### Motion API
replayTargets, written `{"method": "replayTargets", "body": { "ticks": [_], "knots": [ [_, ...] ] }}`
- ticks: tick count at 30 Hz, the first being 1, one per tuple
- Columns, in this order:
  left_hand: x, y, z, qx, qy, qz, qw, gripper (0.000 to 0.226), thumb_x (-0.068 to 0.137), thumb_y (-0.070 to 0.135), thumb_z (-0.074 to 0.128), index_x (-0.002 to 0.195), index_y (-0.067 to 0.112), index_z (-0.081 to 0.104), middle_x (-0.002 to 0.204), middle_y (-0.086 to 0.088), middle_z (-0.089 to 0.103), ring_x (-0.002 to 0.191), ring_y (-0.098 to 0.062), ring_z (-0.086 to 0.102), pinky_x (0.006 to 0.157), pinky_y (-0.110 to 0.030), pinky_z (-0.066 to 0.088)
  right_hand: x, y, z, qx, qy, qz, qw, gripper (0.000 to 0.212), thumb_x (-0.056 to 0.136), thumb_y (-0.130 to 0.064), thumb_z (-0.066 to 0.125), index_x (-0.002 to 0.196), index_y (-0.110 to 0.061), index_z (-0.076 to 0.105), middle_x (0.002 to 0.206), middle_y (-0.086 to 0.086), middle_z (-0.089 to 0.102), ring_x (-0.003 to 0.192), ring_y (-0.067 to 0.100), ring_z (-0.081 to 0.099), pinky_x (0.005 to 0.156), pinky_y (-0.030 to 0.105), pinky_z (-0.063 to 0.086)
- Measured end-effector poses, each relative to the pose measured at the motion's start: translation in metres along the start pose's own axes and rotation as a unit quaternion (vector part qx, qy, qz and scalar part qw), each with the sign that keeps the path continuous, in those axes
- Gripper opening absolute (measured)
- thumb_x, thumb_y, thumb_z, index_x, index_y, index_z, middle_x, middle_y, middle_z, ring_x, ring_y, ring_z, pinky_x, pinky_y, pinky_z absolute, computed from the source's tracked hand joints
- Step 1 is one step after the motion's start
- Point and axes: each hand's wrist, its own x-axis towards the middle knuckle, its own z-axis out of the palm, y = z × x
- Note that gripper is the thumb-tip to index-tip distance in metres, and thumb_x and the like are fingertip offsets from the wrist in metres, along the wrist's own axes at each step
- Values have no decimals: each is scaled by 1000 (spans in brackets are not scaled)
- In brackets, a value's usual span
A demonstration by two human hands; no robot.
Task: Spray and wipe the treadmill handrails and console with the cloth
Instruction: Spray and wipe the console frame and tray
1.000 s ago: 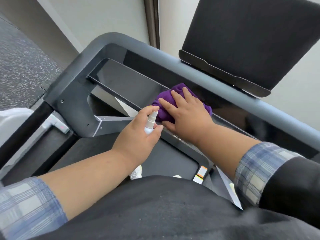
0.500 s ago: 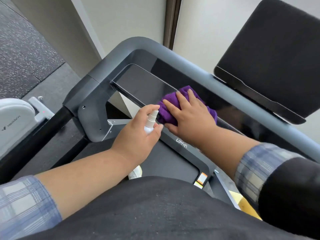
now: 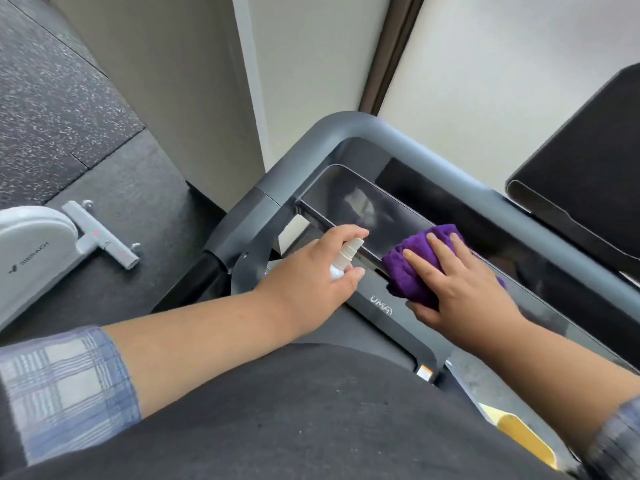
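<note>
- Head view: a purple cloth [image 3: 412,271] is pressed against the glossy black console panel [image 3: 360,206] of the treadmill, near the panel's lower edge and toward its left end.
- The right hand [image 3: 460,292] is laid flat over the cloth, with its fingers [image 3: 420,263] straight and slightly spread, pointing toward the panel's left end; the thumb is tucked under the cloth's lower edge, just above the strip bearing a small logo [image 3: 381,310].
- A small white spray bottle [image 3: 341,263] is gripped in the left hand [image 3: 311,289], just left of the cloth and apart from it. The fingers are curled round the bottle's body, and the index finger is arched over the nozzle, which is aimed at the panel.
- The grey handrail [image 3: 349,128] is seen curving round the upper left corner of the console and running along its far edge toward the right.
- A black tablet holder [image 3: 588,161] is mounted above the rail at the right edge of the view.
- A white machine [image 3: 31,251] with a grey foot bar [image 3: 100,239] is seen on the dark floor [image 3: 52,98] at the left.
- Plaid sleeves [image 3: 65,382] are rolled back on both forearms.
</note>
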Motion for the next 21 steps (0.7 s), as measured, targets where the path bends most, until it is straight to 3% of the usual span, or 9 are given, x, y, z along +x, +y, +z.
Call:
{"method": "replayTargets", "body": {
  "ticks": [3, 6, 10, 12, 18, 21],
  "knots": [
    [-3, -13, -16, -5, 0, -2, 1000, 42, 91, 51, 54, 125, 67, 34, 98, 28, 61, 93, 9, 54, 79, -25, 45, 30, -19, -6, -8, -2, 3, 1000, 83, 77, -64, 60, 150, -28, 43, 150, 20, 44, 136, 51, 37, 105, 57, 41],
    [-8, -20, -26, -11, 19, 6, 1000, 42, 91, 50, 56, 126, 64, 36, 96, 34, 58, 91, 11, 55, 76, -19, 42, 76, -41, -17, -11, 2, -16, 1000, 82, 80, -66, 47, 152, -28, 38, 154, 18, 40, 139, 51, 33, 112, 56, 33],
    [-10, -27, -31, -16, 30, 6, 999, 44, 93, 45, 60, 127, 61, 37, 99, 31, 58, 90, -2, 59, 85, -34, 50, 136, -79, -28, -8, 13, -25, 1000, 85, 83, -70, 40, 157, -30, 25, 162, 13, 27, 146, 47, 22, 115, 54, 28],
    [-9, -29, -30, -17, 29, 11, 999, 44, 93, 45, 60, 126, 63, 36, 99, 29, 59, 89, -3, 59, 85, -34, 50, 149, -87, -30, 0, 7, -18, 1000, 83, 84, -70, 36, 157, -32, 23, 163, 11, 23, 148, 45, 18, 117, 53, 27],
    [-5, -33, -28, -46, 30, 33, 998, 44, 94, 43, 60, 129, 59, 39, 100, 29, 57, 92, 8, 54, 79, -10, 40, 86, -59, -20, 42, 4, -44, 998, 77, 78, -57, 59, 149, -29, 43, 155, 14, 40, 142, 46, 32, 108, 57, 40],
    [-6, -34, -29, -48, 26, 27, 998, 45, 93, 43, 59, 129, 59, 38, 100, 26, 59, 91, 6, 55, 80, -14, 43, 49, -45, -11, 36, -1, -42, 999, 78, 77, -58, 60, 147, -32, 41, 154, 13, 41, 142, 45, 34, 103, 57, 45]
  ]
}}
